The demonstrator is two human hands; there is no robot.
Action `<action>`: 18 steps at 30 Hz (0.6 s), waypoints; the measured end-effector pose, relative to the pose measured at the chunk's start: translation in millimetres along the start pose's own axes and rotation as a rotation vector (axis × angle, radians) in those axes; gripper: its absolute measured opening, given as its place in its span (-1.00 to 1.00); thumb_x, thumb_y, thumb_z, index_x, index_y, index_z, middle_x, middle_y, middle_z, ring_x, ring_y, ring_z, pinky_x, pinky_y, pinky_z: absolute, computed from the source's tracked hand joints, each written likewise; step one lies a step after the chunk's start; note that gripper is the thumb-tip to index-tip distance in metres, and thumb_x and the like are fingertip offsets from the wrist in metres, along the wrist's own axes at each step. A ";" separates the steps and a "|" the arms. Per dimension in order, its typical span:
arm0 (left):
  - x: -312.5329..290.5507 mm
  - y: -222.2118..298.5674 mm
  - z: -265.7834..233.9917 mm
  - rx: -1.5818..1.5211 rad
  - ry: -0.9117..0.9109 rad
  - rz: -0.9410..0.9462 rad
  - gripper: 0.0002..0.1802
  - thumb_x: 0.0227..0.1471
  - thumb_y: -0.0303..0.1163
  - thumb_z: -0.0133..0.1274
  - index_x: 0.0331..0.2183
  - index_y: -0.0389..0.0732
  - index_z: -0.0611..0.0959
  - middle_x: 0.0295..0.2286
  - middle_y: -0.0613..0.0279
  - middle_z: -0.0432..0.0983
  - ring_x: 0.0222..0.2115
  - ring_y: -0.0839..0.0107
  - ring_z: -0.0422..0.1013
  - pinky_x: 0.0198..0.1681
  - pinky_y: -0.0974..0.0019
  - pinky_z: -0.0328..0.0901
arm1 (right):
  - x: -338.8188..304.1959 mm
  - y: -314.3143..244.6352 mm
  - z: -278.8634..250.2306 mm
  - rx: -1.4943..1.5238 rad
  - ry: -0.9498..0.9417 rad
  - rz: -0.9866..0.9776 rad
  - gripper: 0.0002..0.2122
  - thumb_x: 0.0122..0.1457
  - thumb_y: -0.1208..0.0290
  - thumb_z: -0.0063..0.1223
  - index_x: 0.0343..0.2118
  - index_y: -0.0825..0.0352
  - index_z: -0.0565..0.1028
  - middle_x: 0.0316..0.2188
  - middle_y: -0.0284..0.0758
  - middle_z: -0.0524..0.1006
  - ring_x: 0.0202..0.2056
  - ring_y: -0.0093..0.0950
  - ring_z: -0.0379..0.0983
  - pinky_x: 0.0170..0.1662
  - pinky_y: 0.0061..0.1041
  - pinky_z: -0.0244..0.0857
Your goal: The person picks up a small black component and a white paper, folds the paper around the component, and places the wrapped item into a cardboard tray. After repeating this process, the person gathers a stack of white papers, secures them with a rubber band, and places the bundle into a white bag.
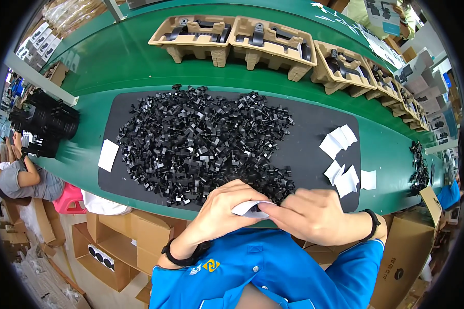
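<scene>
Near the table's front edge, in front of my chest, my left hand [222, 210] is closed around a small white paper pouch [246, 209], its mouth turned toward the right. My right hand [312, 216] is curled, with its fingertips at that mouth. Something dark shows inside the opening; whether my right fingers pinch it or the paper's edge is hidden. Just beyond both hands spreads a large heap of small black plastic clips [201, 139]. It lies on a dark grey mat [312, 116].
Loose white pouches [339, 140] lie on the mat's right side, and one white slip [108, 155] at its left edge. Cardboard pulp trays [273, 49] with black parts line the green bench [123, 62]. Black cables [419, 167] sit far right. A co-worker [23, 177] sits left.
</scene>
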State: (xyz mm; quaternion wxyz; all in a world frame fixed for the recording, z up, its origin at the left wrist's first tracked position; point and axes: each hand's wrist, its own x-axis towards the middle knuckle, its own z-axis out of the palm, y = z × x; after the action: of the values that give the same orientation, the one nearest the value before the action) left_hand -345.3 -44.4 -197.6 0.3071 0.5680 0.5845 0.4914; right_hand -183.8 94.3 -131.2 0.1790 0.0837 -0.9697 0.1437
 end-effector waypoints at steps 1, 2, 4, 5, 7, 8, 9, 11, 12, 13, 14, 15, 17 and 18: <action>0.8 0.1 -0.1 -0.001 -0.003 -0.003 -0.62 -0.34 -0.50 0.24 -0.30 -0.17 0.66 -0.38 0.26 0.56 -0.33 0.26 0.44 -0.22 0.24 0.34 | -2.8 -3.5 -0.8 -0.097 -0.144 0.009 -0.64 -0.15 0.48 0.24 -0.18 0.28 0.55 -0.66 -0.52 0.41 -0.73 -0.60 0.30 -0.71 -0.63 0.14; 2.5 1.6 -0.7 -0.004 -0.007 -0.003 -0.62 -0.34 -0.50 0.24 -0.30 -0.17 0.66 -0.38 0.26 0.56 -0.33 0.26 0.44 -0.22 0.24 0.34 | -6.4 -5.3 3.4 -0.045 -0.180 0.048 -0.67 -0.09 0.49 0.14 -0.17 0.31 0.52 -0.75 -0.52 0.37 -0.77 -0.57 0.32 -0.74 -0.56 0.12; 6.8 5.7 -1.2 0.028 -0.020 0.024 -0.59 -0.40 -0.55 0.28 -0.32 -0.19 0.68 -0.37 0.24 0.59 -0.32 0.30 0.47 -0.21 0.28 0.36 | -1.2 -6.8 6.0 -0.064 -0.278 0.068 -0.73 -0.08 0.49 0.11 -0.25 0.33 0.51 -0.78 -0.49 0.37 -0.79 -0.55 0.34 -0.76 -0.53 0.13; 8.1 5.9 1.1 0.028 -0.022 0.022 -0.59 -0.40 -0.55 0.28 -0.32 -0.19 0.68 -0.37 0.24 0.59 -0.32 0.30 0.47 -0.21 0.28 0.36 | 1.9 -7.2 7.5 -0.085 -0.376 0.086 -0.80 -0.07 0.50 0.08 -0.32 0.36 0.51 -0.80 -0.46 0.36 -0.80 -0.53 0.35 -0.77 -0.49 0.13; 9.3 7.7 6.9 0.004 0.051 0.108 -0.52 -0.42 -0.56 0.29 -0.27 -0.18 0.67 -0.33 0.23 0.58 -0.31 0.29 0.47 -0.18 0.27 0.36 | 3.7 -5.5 10.0 -0.040 -0.424 0.087 -0.84 -0.07 0.49 0.03 -0.37 0.36 0.46 -0.82 -0.40 0.36 -0.80 -0.48 0.37 -0.79 -0.44 0.14; 10.5 8.5 7.9 -0.002 0.054 0.141 -0.37 -0.43 -0.59 0.28 -0.13 -0.22 0.60 -0.29 0.22 0.58 -0.29 0.28 0.47 -0.17 0.27 0.37 | 2.6 -5.4 11.1 -0.066 -0.407 0.050 -0.81 -0.07 0.50 0.03 -0.34 0.38 0.44 -0.83 -0.39 0.35 -0.82 -0.47 0.36 -0.79 -0.45 0.16; 11.7 10.1 6.6 -0.002 0.053 0.143 -0.37 -0.43 -0.59 0.28 -0.13 -0.22 0.60 -0.29 0.22 0.58 -0.29 0.28 0.47 -0.17 0.27 0.37 | 1.9 -4.3 11.5 -0.096 -0.389 0.016 -0.78 -0.08 0.51 0.02 -0.31 0.40 0.41 -0.85 -0.37 0.34 -0.84 -0.47 0.35 -0.79 -0.45 0.18; 13.2 15.6 2.7 -0.026 0.163 0.136 -0.22 -0.40 -0.65 0.24 0.01 -0.29 0.46 -0.28 0.17 0.58 -0.24 0.29 0.48 -0.14 0.27 0.38 | 2.1 -0.4 8.5 -0.113 -0.334 0.039 -0.78 -0.09 0.50 0.03 -0.32 0.40 0.41 -0.83 -0.37 0.36 -0.83 -0.48 0.36 -0.79 -0.46 0.18; 8.9 14.5 1.7 -0.074 0.162 0.084 -0.13 -0.36 -0.70 0.19 0.10 -0.33 0.32 -0.28 0.09 0.57 -0.19 0.27 0.49 -0.11 0.27 0.38 | 2.8 2.1 6.5 -0.128 -0.281 0.059 -0.78 -0.10 0.50 0.04 -0.32 0.40 0.41 -0.82 -0.37 0.37 -0.82 -0.49 0.37 -0.79 -0.48 0.18; 6.7 10.7 1.6 -0.085 0.191 0.086 -0.15 -0.31 -0.73 0.16 0.12 -0.33 0.30 -0.28 0.00 0.56 -0.18 0.23 0.50 -0.09 0.24 0.39 | 3.6 5.1 3.7 -0.130 -0.279 0.058 -0.78 -0.10 0.50 0.04 -0.32 0.40 0.41 -0.82 -0.37 0.37 -0.82 -0.49 0.37 -0.79 -0.48 0.18; 4.7 8.5 0.1 -0.088 0.217 0.132 -0.16 -0.29 -0.71 0.18 0.11 -0.34 0.30 -0.28 -0.02 0.57 -0.20 0.22 0.51 -0.10 0.24 0.39 | 4.8 8.2 0.1 -0.069 -0.242 0.021 -0.75 -0.10 0.50 0.04 -0.30 0.40 0.42 -0.81 -0.38 0.37 -0.81 -0.50 0.37 -0.78 -0.50 0.19; 3.0 6.1 -1.2 -0.092 0.242 0.180 -0.17 -0.28 -0.70 0.21 0.11 -0.34 0.30 -0.29 -0.03 0.57 -0.22 0.21 0.52 -0.11 0.24 0.40 | 6.2 9.2 -3.4 -0.009 -0.205 -0.016 -0.73 -0.11 0.49 0.05 -0.27 0.40 0.43 -0.80 -0.38 0.37 -0.80 -0.52 0.37 -0.77 -0.53 0.19; -0.6 0.0 1.2 -0.107 0.251 0.231 -0.17 -0.23 -0.63 0.26 0.11 -0.34 0.27 -0.30 -0.05 0.57 -0.24 0.20 0.53 -0.12 0.23 0.40 | 8.6 5.4 -6.6 -0.014 -0.140 -0.031 -0.62 -0.13 0.47 0.12 -0.16 0.36 0.46 -0.78 -0.46 0.34 -0.76 -0.55 0.37 -0.76 -0.55 0.19; -4.3 0.3 3.5 -0.277 0.284 0.206 -0.16 -0.25 -0.68 0.23 0.12 -0.34 0.27 -0.28 -0.04 0.57 -0.22 0.21 0.52 -0.11 0.24 0.39 | 9.3 4.9 -5.7 0.067 -0.017 0.001 -0.57 -0.15 0.46 0.16 -0.11 0.32 0.47 -0.77 -0.50 0.34 -0.75 -0.56 0.35 -0.75 -0.55 0.20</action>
State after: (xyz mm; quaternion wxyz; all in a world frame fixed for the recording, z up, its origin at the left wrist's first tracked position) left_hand -341.3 -47.8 -199.4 0.2450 0.5020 0.4879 0.6707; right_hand -191.5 99.7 -123.9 0.1676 0.0903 -0.9659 0.1753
